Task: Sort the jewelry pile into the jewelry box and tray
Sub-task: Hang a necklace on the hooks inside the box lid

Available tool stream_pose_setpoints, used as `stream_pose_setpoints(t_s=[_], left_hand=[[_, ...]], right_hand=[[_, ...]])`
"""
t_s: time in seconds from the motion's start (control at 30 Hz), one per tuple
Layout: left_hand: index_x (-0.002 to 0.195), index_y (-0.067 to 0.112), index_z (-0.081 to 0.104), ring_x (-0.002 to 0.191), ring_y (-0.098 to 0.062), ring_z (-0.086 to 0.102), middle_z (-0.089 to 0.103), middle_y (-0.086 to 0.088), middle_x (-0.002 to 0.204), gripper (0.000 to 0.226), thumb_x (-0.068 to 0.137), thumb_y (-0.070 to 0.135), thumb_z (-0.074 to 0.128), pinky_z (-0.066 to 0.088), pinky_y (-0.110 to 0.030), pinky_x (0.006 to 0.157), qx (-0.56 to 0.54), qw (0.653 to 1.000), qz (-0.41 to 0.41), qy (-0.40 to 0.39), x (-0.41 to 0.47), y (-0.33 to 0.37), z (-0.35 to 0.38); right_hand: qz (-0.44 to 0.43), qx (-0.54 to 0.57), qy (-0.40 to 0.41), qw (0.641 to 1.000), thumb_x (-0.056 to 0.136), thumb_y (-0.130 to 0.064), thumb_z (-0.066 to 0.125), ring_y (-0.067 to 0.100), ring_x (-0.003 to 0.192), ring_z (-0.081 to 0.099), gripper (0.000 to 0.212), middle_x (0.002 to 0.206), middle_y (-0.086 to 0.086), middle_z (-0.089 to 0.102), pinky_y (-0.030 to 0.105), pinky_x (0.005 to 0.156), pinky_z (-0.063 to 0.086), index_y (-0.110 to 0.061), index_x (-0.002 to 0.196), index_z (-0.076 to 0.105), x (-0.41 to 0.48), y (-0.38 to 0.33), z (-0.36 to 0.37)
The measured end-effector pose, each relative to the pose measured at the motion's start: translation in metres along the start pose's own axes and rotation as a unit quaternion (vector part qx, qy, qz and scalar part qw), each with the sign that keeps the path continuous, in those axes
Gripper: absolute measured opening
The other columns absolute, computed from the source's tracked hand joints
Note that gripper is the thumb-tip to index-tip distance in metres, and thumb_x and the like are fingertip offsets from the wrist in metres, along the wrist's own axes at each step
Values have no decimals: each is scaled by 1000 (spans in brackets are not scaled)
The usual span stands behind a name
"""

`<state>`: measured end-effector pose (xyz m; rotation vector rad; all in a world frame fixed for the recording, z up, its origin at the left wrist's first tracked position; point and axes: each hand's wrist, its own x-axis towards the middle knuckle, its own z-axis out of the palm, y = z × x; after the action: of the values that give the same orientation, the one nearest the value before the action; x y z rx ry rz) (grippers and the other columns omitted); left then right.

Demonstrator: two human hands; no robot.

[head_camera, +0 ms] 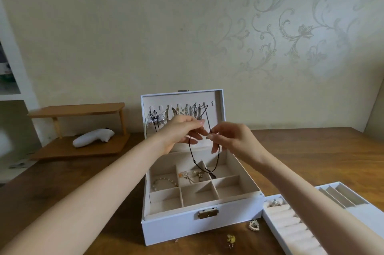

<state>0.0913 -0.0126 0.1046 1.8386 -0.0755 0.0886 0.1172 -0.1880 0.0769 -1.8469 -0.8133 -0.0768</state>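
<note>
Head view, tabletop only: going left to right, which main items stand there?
wooden shelf → white jewelry box → tray

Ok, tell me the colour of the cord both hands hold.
The cord is black, seen in the head view.

Counted one white jewelry box (199, 225) with six compartments (197, 194), one tray (291, 232), one black cord necklace (192, 155), one pearl bracelet (164, 182), two loose trinkets (254, 226) at the front edge of the worktop (311, 150), one wooden stand (76, 109) back left.
</note>
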Motion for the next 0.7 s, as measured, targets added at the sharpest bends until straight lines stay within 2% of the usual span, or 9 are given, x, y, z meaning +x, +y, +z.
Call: stream_pose_setpoints(t_s=[0.07,0.13,0.23,0.33,0.4,0.43,0.53,0.6,0.7], left_hand=[[88,8,63,66,-9,62,68,-1,78,19,97,14,48,51,-19,58,-33,999,20,-11,0,5,5],[93,9,64,65,-8,61,68,5,77,25,95,5,40,47,-18,55,-21,999,35,-13,1,11,7],[99,13,67,62,-5,56,65,9,72,24,93,8,44,41,-16,54,22,999,31,-18,5,16,5],[94,14,69,62,-4,51,65,3,78,17,94,11,52,39,-14,52,-51,998,12,32,11,17,3],[93,14,68,62,-4,52,68,2,82,16,95,11,53,39,-12,49,-61,997,3,48,14,14,1],[93,13,68,61,-4,54,68,2,82,16,95,12,52,40,-12,49,-64,997,-2,42,14,12,2],[96,10,65,61,-5,56,67,-3,82,14,95,13,52,42,-13,48,-57,998,-15,21,14,3,5],[98,9,63,62,-6,58,67,-3,82,13,96,14,51,43,-13,49,-49,998,-18,18,16,-2,7],[86,11,60,54,-3,61,66,-3,77,16,97,15,50,45,-13,49,-60,997,-34,27,22,-7,6]], right_hand=[[-10,-47,-18,999,88,-20,66,9,49,50,10,54,2,65,16,55,40,-11,83,67,0,-1,1],[-21,-88,-8,996,86,-22,68,7,47,48,12,49,-2,61,16,55,38,-15,77,68,3,-5,0],[-4,-75,-2,997,84,-30,69,6,46,49,18,50,-1,60,14,52,37,-21,69,71,9,-18,-7],[76,0,36,996,90,-41,58,12,47,51,39,65,7,70,18,43,38,-8,78,73,27,-21,-13],[159,60,79,982,96,-40,51,12,44,53,42,72,8,70,16,41,38,-4,88,70,46,-14,-12],[199,81,76,974,96,-41,50,12,45,54,42,74,8,69,15,41,39,-4,93,68,54,-10,-10],[272,161,25,948,93,-42,56,10,44,55,35,58,1,63,20,48,36,-9,82,62,77,-2,5],[280,266,23,922,94,-26,57,6,35,49,26,46,-2,59,19,45,35,-10,74,57,93,-1,10],[205,366,80,904,94,-8,55,1,35,49,16,46,-5,61,12,37,38,-10,79,59,114,-8,3]])
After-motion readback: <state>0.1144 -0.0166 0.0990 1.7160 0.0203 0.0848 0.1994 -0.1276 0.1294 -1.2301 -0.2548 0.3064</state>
